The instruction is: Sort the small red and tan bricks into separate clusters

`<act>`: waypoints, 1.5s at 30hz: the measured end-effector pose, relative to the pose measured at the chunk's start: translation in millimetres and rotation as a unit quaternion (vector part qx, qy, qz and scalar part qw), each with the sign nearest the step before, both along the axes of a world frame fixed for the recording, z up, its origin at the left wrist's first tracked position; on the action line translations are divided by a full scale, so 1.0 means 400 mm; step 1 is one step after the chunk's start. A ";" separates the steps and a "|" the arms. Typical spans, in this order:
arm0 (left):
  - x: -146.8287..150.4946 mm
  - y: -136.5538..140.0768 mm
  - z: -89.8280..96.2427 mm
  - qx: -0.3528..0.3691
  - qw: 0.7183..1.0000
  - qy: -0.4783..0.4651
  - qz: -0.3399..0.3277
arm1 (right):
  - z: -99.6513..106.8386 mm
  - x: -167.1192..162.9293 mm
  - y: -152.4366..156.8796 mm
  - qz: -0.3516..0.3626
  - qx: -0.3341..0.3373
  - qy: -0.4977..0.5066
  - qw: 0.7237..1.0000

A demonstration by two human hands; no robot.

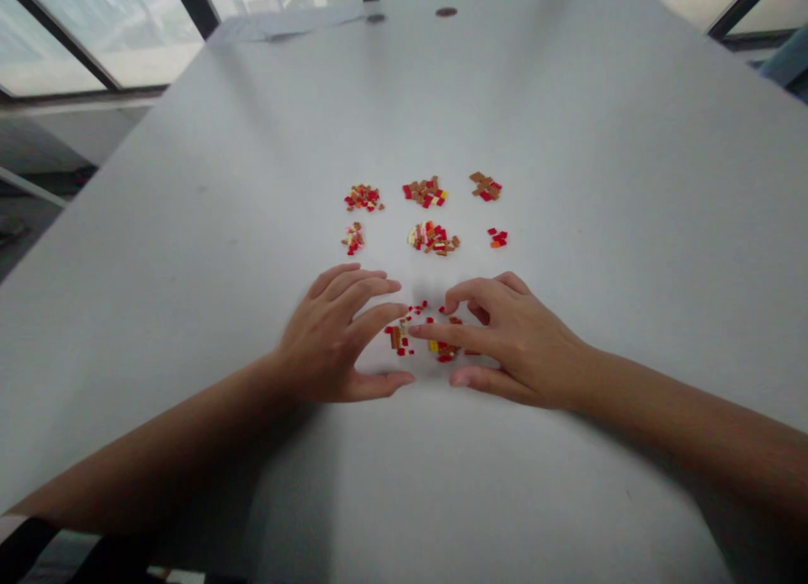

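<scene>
Small toy building bricks [444, 351], red, brown, yellow and cream, lie loosely on the white table between my hands. My left hand [344, 340] curves around their left side with fingers spread and nothing in its grasp. From the right, my right hand [505, 340] reaches over the bricks, its index finger stretched out toward the left part of the group and its thumb apart. The right fingers hide some bricks, and whether a fingertip touches one I cannot tell.
Farther off, several sorted piles lie in two rows: a red-orange pile [364, 198], a brown-red pile [426, 192], a flat brown pile [486, 186], and smaller ones nearer, such as the red pile [497, 237]. The white table [599, 146] reaches toward windows. Two round discs [446, 12] sit at its far end.
</scene>
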State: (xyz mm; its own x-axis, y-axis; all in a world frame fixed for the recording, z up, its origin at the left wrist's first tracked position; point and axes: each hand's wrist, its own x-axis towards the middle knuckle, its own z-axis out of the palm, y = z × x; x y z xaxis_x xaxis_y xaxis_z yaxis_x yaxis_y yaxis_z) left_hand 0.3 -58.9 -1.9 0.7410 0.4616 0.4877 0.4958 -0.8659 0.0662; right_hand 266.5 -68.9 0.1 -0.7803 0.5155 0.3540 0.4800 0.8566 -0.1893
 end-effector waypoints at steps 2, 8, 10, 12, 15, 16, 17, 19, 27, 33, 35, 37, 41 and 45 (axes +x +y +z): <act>0.002 0.000 0.001 -0.003 1.000 0.002 0.001 | -0.004 -0.009 -0.002 -0.007 0.017 -0.018 1.000; -0.001 0.000 0.000 -0.010 1.000 0.013 0.001 | 0.002 0.000 0.001 -0.017 0.056 -0.038 0.998; -0.004 -0.001 -0.002 -0.007 1.000 0.012 0.000 | 0.004 0.012 0.005 -0.032 0.066 -0.033 0.997; -0.008 -0.003 -0.005 -0.006 1.000 0.008 0.000 | 0.004 0.022 0.009 -0.055 0.076 -0.030 0.995; -0.015 -0.007 -0.007 -0.008 1.000 0.005 0.001 | -0.001 0.031 0.015 -0.084 0.082 -0.026 0.993; -0.017 -0.008 -0.007 -0.008 1.000 0.006 0.001 | -0.004 0.032 0.017 -0.091 0.081 -0.022 0.992; -0.019 -0.009 -0.007 -0.007 1.000 0.007 0.001 | -0.007 0.034 0.018 -0.098 0.081 -0.019 0.992; -0.021 -0.011 -0.006 -0.005 1.000 0.009 0.000 | -0.015 0.039 0.023 -0.114 0.083 -0.009 0.990; -0.038 -0.020 -0.011 -0.010 1.000 0.011 -0.005 | -0.015 0.073 0.042 -0.183 0.090 -0.015 0.979; -0.051 -0.028 -0.008 -0.014 1.000 0.009 -0.005 | -0.004 0.085 0.047 -0.247 0.106 -0.050 0.962; -0.051 -0.029 -0.007 -0.018 1.000 0.011 -0.006 | -0.006 0.083 0.045 -0.262 0.122 -0.059 0.955; -0.051 -0.028 -0.006 -0.020 1.000 0.014 -0.006 | -0.004 0.080 0.042 -0.268 0.138 -0.063 0.951; -0.043 -0.022 -0.008 -0.021 1.000 0.014 -0.006 | 0.015 0.072 0.032 -0.192 0.115 0.007 0.975; -0.027 -0.012 -0.015 -0.023 1.000 0.010 -0.005 | 0.027 0.063 0.025 -0.050 0.023 0.034 0.998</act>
